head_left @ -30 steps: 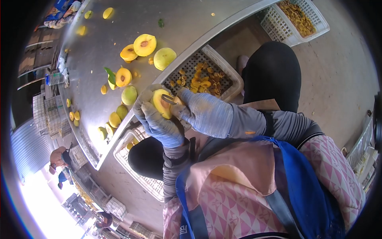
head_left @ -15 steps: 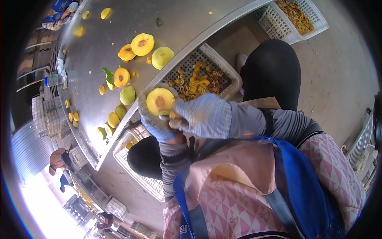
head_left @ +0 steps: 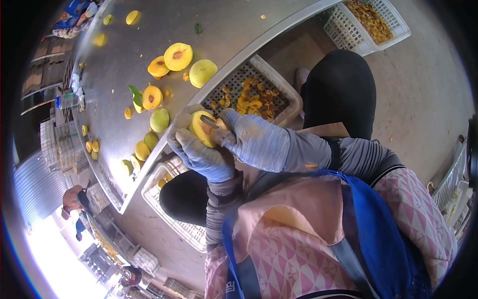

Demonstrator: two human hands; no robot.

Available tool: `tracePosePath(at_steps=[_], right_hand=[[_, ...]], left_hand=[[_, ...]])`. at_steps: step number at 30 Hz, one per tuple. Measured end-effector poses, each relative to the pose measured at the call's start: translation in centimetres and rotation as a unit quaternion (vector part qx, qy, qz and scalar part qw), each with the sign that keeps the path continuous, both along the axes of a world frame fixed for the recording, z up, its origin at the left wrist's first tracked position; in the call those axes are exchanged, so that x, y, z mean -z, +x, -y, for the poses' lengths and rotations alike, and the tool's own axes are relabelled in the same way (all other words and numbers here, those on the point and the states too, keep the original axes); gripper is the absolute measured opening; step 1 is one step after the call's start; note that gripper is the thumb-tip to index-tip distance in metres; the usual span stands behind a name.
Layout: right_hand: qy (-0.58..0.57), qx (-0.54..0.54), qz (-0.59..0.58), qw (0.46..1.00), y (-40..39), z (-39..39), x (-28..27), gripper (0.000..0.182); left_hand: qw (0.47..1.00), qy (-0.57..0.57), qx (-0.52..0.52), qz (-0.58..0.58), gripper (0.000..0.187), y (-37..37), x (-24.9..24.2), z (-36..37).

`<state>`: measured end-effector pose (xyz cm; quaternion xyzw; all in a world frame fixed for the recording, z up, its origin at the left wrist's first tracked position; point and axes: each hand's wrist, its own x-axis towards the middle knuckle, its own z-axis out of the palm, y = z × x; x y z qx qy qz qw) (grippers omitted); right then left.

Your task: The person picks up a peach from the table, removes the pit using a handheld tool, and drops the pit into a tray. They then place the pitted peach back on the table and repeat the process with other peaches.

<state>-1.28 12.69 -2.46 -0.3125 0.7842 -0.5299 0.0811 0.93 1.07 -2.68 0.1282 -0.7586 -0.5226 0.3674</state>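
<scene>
My left hand (head_left: pixel 201 154), in a grey-blue glove, is wrapped round a yellow fruit half (head_left: pixel 201 130) at the table's front edge. The fruit's cut face is tilted toward my right hand (head_left: pixel 256 142), also gloved. Its fingers are closed on a small tool (head_left: pixel 211 122) with a dark metal end that touches the cut face. Glove and fingers hide most of the tool's handle. Just beyond my hands, below the table edge, a perforated crate (head_left: pixel 291 102) holds small brownish-yellow pieces (head_left: pixel 254 103).
On the metal table (head_left: pixel 134 45) lie halved fruits (head_left: pixel 178 57), whole green-yellow fruits (head_left: pixel 203 73) and a leaf. A white basket (head_left: pixel 356 42) of scraps stands upper right, another basket (head_left: pixel 196 234) below the table. A person (head_left: pixel 74 199) is at the far left.
The fruit half has turned from facing up to tilted sideways. My left hand has rolled round it, and the tool's metal end now shows against the cut face.
</scene>
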Motion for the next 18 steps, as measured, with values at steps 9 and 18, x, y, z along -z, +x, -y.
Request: tracePosePath(at_steps=[9, 18], right_hand=[[0.037, -0.013, 0.049, 0.998, 0.2, -0.9, -0.7, 0.039], [0.046, -0.014, -0.07, 0.996, 0.4, -1.2, 0.2, 0.035]], left_hand=[[0.998, -0.009, 0.046, 0.04, 0.033, 0.1, -1.3, -0.3], [0.941, 0.275, 0.131, 0.149, 0.037, 0.7, -1.0, 2.3]])
